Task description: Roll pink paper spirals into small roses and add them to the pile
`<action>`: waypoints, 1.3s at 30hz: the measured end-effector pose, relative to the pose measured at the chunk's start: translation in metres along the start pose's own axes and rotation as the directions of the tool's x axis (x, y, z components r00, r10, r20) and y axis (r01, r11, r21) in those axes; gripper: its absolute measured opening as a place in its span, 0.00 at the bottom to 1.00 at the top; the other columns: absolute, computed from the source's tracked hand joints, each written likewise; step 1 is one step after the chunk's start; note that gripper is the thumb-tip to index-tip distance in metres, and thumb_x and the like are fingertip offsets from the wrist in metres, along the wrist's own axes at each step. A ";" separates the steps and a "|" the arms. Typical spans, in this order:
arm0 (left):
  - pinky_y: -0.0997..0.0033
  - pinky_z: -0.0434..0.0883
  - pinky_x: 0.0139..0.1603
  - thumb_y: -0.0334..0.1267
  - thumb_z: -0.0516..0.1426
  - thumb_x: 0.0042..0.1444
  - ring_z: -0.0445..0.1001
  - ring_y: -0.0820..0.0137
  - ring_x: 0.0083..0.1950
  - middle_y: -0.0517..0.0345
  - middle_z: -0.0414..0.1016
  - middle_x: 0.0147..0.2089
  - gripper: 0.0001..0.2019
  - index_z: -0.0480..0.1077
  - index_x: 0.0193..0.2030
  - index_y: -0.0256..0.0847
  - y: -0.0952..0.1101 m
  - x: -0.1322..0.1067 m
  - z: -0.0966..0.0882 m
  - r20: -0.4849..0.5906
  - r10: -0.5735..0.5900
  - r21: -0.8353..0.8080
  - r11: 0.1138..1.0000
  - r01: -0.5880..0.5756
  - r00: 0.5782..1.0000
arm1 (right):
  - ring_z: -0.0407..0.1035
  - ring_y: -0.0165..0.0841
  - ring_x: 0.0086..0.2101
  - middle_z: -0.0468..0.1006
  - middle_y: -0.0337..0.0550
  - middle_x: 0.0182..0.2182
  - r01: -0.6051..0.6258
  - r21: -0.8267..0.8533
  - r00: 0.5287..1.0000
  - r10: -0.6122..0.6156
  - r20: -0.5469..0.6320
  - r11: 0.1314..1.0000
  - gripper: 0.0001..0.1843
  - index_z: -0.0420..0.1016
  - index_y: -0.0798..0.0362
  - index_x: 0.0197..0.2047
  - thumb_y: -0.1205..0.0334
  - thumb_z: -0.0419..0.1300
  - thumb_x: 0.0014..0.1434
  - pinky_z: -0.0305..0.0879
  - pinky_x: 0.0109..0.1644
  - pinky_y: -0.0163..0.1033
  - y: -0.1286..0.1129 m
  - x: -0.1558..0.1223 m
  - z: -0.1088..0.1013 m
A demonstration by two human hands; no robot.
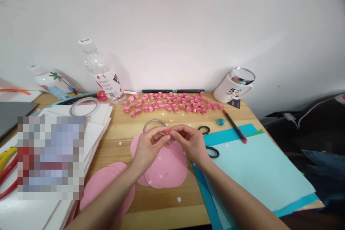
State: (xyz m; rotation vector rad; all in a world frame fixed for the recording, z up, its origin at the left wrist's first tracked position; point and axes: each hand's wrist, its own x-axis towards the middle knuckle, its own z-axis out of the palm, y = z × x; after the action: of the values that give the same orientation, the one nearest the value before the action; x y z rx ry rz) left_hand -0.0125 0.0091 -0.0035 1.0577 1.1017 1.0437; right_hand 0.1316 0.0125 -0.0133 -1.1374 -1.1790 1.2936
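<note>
A small pink paper roll (167,132) is pinched between the fingertips of my left hand (151,145) and my right hand (190,142), which meet near the middle of the table. Beneath them lie pink paper circles (169,170), overlapping, with small white scraps on top. More pink circles (107,181) are partly under my left forearm. Beyond my hands spread many small pink paper rolls (172,102). A ring (154,121) lies just past my left hand. Black scissor handles (212,152) show beside my right wrist; their blades are hidden.
Light blue paper sheets (258,172) cover the right side, with a red-and-black pen (235,125) across their edge. A white mug (233,86) and a water bottle (104,72) stand by the wall. White boards (94,136) are stacked at left, a tape roll (84,107) on them.
</note>
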 end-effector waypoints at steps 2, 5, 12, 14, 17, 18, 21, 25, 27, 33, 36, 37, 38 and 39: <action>0.68 0.73 0.33 0.34 0.62 0.47 0.75 0.69 0.27 0.57 0.77 0.26 0.11 0.74 0.39 0.38 0.001 0.000 0.000 -0.011 -0.006 -0.021 1.000 0.006 1.000 | 0.72 0.32 0.27 0.79 0.42 0.26 0.026 0.009 1.000 -0.026 0.015 1.000 0.11 0.77 0.54 0.30 0.55 0.65 0.49 0.72 0.35 0.39 0.000 0.000 0.000; 0.68 0.73 0.33 0.34 0.63 0.46 0.75 0.69 0.27 0.58 0.76 0.25 0.08 0.75 0.35 0.37 0.001 -0.001 0.001 -0.044 0.003 -0.028 1.000 -0.004 0.999 | 0.73 0.33 0.31 0.79 0.44 0.30 0.058 0.007 0.997 -0.058 0.043 0.998 0.10 0.77 0.54 0.31 0.56 0.65 0.49 0.72 0.38 0.40 0.001 0.000 -0.001; 0.65 0.74 0.38 0.35 0.63 0.46 0.76 0.67 0.32 0.55 0.78 0.32 0.07 0.77 0.34 0.40 0.000 0.000 0.000 -0.034 0.047 -0.021 0.999 -0.048 0.998 | 0.74 0.33 0.28 0.79 0.43 0.27 -0.016 0.029 1.000 0.017 -0.010 0.999 0.12 0.76 0.54 0.32 0.55 0.66 0.48 0.74 0.37 0.41 0.006 0.000 0.000; 0.65 0.74 0.38 0.35 0.63 0.47 0.76 0.66 0.32 0.55 0.78 0.32 0.07 0.77 0.35 0.40 -0.001 0.000 0.000 -0.034 0.057 -0.015 0.998 -0.057 0.998 | 0.74 0.33 0.28 0.79 0.42 0.26 -0.028 0.042 1.000 0.028 -0.001 0.999 0.12 0.76 0.54 0.32 0.54 0.65 0.49 0.74 0.36 0.41 0.005 0.000 0.000; 0.64 0.74 0.39 0.35 0.63 0.46 0.77 0.66 0.32 0.55 0.78 0.33 0.09 0.76 0.37 0.40 -0.002 0.000 0.001 -0.051 0.027 -0.025 0.999 -0.028 0.998 | 0.74 0.32 0.28 0.80 0.42 0.28 -0.031 0.069 0.999 0.030 0.013 0.997 0.11 0.76 0.54 0.32 0.56 0.66 0.48 0.74 0.37 0.41 0.005 0.000 0.001; 0.65 0.74 0.39 0.34 0.63 0.46 0.77 0.66 0.33 0.55 0.79 0.34 0.10 0.76 0.37 0.40 -0.002 0.000 0.001 -0.060 0.012 -0.032 0.999 -0.014 0.998 | 0.74 0.33 0.29 0.80 0.42 0.28 -0.027 0.069 1.000 0.026 0.011 0.997 0.11 0.75 0.54 0.33 0.57 0.66 0.48 0.74 0.37 0.41 0.005 -0.001 0.001; 0.66 0.74 0.40 0.33 0.64 0.44 0.77 0.66 0.34 0.54 0.79 0.35 0.09 0.76 0.35 0.39 -0.002 -0.001 0.002 -0.086 -0.011 -0.043 0.999 0.008 0.996 | 0.75 0.33 0.30 0.80 0.43 0.30 0.001 0.026 1.000 0.000 -0.016 1.000 0.10 0.75 0.54 0.33 0.59 0.66 0.48 0.74 0.38 0.41 0.007 -0.002 0.001; 0.69 0.74 0.36 0.31 0.64 0.44 0.76 0.68 0.31 0.55 0.78 0.31 0.04 0.77 0.30 0.39 -0.001 -0.002 0.005 -0.118 0.060 0.031 0.998 -0.056 0.991 | 0.74 0.33 0.28 0.79 0.44 0.29 0.047 -0.075 0.997 -0.050 -0.051 0.996 0.08 0.75 0.54 0.33 0.60 0.65 0.49 0.73 0.36 0.41 0.010 -0.005 0.003; 0.71 0.73 0.33 0.31 0.63 0.44 0.75 0.69 0.30 0.56 0.77 0.30 0.03 0.77 0.29 0.39 0.000 -0.003 0.005 -0.145 0.111 0.102 0.990 -0.097 0.983 | 0.74 0.33 0.28 0.80 0.44 0.29 0.047 -0.086 0.998 -0.051 -0.045 0.995 0.08 0.75 0.54 0.33 0.60 0.65 0.49 0.73 0.36 0.41 0.011 -0.006 0.004; 0.73 0.73 0.30 0.31 0.61 0.48 0.74 0.71 0.28 0.58 0.76 0.28 0.03 0.77 0.29 0.39 -0.003 -0.005 0.003 -0.179 0.214 0.244 0.955 -0.167 0.960 | 0.74 0.32 0.30 0.80 0.43 0.29 -0.021 0.037 1.000 0.022 -0.019 0.999 0.08 0.77 0.54 0.31 0.59 0.66 0.47 0.72 0.37 0.39 0.009 -0.005 0.006; 0.73 0.73 0.31 0.33 0.59 0.51 0.75 0.70 0.32 0.56 0.77 0.32 0.04 0.76 0.32 0.40 -0.006 -0.003 0.000 -0.090 0.353 0.372 0.879 -0.297 0.931 | 0.73 0.31 0.27 0.80 0.42 0.27 -0.033 0.058 0.999 0.034 -0.018 0.998 0.09 0.77 0.54 0.30 0.59 0.67 0.46 0.71 0.36 0.38 0.008 -0.001 0.003; 0.74 0.72 0.31 0.34 0.59 0.52 0.75 0.69 0.35 0.55 0.77 0.34 0.04 0.76 0.33 0.41 -0.007 -0.001 -0.002 -0.057 0.401 0.421 0.840 -0.342 0.914 | 0.73 0.31 0.27 0.80 0.43 0.29 -0.031 0.052 0.999 0.032 -0.021 0.998 0.09 0.77 0.55 0.30 0.59 0.67 0.46 0.71 0.36 0.38 0.008 0.001 0.001; 0.74 0.72 0.31 0.34 0.58 0.53 0.75 0.69 0.37 0.54 0.77 0.37 0.05 0.76 0.34 0.41 -0.008 0.000 -0.003 -0.035 0.442 0.467 0.800 -0.377 0.896 | 0.73 0.31 0.28 0.81 0.44 0.30 -0.028 0.041 0.999 0.029 -0.028 0.999 0.09 0.77 0.55 0.30 0.58 0.67 0.46 0.71 0.36 0.38 0.007 0.003 -0.002; 0.75 0.71 0.31 0.34 0.57 0.54 0.75 0.69 0.38 0.54 0.77 0.39 0.05 0.75 0.36 0.41 -0.010 0.001 -0.005 -0.021 0.474 0.508 0.764 -0.399 0.880 | 0.73 0.32 0.29 0.81 0.46 0.32 -0.024 0.019 0.999 0.025 -0.041 1.000 0.09 0.77 0.55 0.29 0.58 0.66 0.46 0.71 0.36 0.38 0.007 0.007 -0.006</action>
State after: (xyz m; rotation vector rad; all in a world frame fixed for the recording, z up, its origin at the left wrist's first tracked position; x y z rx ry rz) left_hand -0.0164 0.0092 -0.0137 1.7373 1.3149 1.2586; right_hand 0.1370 0.0192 -0.0209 -1.1637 -1.1239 1.2911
